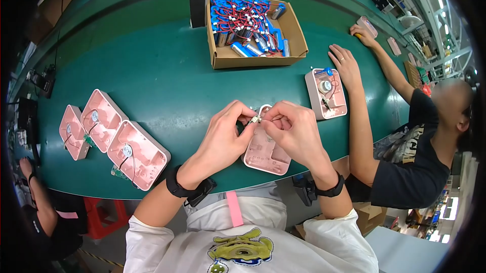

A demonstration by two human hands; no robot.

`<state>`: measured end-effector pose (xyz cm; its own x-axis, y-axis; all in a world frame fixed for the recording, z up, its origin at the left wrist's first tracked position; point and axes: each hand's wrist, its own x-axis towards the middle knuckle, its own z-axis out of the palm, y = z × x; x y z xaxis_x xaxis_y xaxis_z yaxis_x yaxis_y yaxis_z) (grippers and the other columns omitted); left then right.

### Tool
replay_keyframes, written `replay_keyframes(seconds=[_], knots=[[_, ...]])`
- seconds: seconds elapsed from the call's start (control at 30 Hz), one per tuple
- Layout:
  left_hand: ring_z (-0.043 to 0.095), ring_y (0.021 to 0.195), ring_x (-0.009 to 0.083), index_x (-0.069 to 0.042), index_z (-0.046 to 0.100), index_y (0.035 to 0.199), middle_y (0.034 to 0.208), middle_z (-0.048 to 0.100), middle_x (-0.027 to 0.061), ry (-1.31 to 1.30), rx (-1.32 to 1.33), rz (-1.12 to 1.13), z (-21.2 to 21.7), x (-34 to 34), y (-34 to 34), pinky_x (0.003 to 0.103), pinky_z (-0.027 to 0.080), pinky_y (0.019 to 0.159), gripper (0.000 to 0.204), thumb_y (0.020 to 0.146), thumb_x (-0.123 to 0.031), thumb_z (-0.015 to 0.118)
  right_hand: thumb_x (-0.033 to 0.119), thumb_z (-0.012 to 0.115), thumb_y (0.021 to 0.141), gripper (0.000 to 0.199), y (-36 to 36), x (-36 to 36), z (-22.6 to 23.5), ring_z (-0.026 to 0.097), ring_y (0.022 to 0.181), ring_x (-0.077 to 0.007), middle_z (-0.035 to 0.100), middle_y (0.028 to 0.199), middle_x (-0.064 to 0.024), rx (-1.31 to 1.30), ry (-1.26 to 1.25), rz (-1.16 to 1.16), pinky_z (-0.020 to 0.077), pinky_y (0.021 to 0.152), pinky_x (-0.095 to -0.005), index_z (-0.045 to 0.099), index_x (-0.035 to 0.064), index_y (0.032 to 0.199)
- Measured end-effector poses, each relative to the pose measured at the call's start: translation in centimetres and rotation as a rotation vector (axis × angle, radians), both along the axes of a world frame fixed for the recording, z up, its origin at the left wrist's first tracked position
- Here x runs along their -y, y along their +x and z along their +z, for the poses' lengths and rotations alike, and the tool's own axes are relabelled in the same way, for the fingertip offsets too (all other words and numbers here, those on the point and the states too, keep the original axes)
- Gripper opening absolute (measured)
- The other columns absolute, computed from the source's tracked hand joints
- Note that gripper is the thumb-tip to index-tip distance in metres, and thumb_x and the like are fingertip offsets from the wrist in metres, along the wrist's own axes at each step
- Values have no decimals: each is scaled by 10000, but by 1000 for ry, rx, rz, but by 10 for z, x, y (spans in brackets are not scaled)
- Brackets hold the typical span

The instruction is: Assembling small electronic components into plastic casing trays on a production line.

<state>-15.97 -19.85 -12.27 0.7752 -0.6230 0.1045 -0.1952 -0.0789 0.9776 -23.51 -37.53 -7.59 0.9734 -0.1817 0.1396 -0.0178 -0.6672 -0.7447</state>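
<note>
Pink plastic shell (266, 152) lies on the green table (167, 75) just under my hands, at six o'clock from the cardboard box (253, 55). My left hand (223, 136) and right hand (293, 131) meet above its top edge, fingertips pinching a tiny connector (256, 119). Its wires are too small to make out, and my fingers hide the shell's upper end.

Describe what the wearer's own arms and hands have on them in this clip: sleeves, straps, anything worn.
Both forearms are bare below white sleeves pushed up near the elbows. Each wrist carries a black band with a small black box attached: one on the left wrist and one on the right wrist. The left hand and right hand are ungloved; no rings show.
</note>
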Motion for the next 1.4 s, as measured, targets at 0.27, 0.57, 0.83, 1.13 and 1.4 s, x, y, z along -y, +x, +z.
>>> replay_keyframes(seconds=[0.27, 0.57, 0.83, 1.13, 1.4], knots=[[550, 637, 105, 23, 617, 1035, 973, 647, 85, 61, -20, -19, 5, 0, 0, 279, 457, 573, 129, 942, 12, 706, 37, 777, 838, 108, -1, -2, -2, 488, 551, -105, 617, 697, -71, -5, 14, -17, 409, 525, -299, 701, -35, 868], [625, 771, 183, 45, 644, 1026, 965, 664, 94, 5, 211, 8, 0, 0, 0, 318, 531, 717, 149, 898, 47, 720, 3, 758, 845, 81, 1, -7, -7, 483, 550, -96, 628, 698, -70, 13, 50, -22, 398, 513, -287, 695, -37, 879], [636, 736, 243, 40, 621, 982, 887, 611, 139, -53, 151, -26, 3, 0, 4, 364, 522, 684, 115, 903, 38, 704, -15, 743, 849, 62, 4, -7, -9, 517, 570, -100, 655, 747, -89, 30, 23, -28, 421, 529, -290, 696, -36, 884], [677, 869, 115, 48, 662, 1069, 969, 697, 65, 57, -149, -4, 0, -6, 8, 276, 565, 788, 150, 958, -15, 742, 85, 785, 872, 123, 32, 42, 50, 674, 652, -227, 729, 856, -139, 46, -314, 114, 544, 661, -344, 769, 18, 974], [673, 893, 94, 57, 657, 1086, 976, 703, 59, 80, -140, -42, 3, -5, 4, 259, 563, 793, 181, 959, -27, 755, 130, 743, 883, 169, 135, 92, 47, 731, 791, -341, 769, 877, -185, -171, -484, 134, 576, 802, -403, 806, 37, 1009]])
